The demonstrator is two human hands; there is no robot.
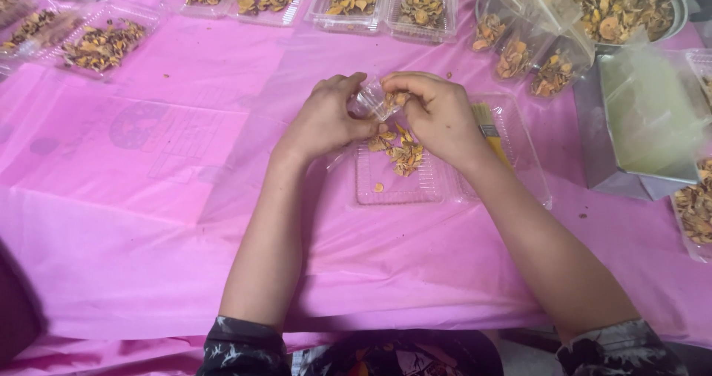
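Small clear bag (pixel 373 100) pinched between fingers of left hand (pixel 326 120) and right hand (pixel 437 116); dried slices (pixel 400 152) in tray (pixel 386 187) just below fingertips; best keep bag mouth over tray.

Both bare forearms reach forward and converge — the left hand (pixel 326 120) and right hand (pixel 437 113) meet close together, knuckles up. Fingers of both are curled inward, their tips pinching at the same spot between them. Wrists bend slightly inward — dark patterned sleeves are pushed up above the elbows.
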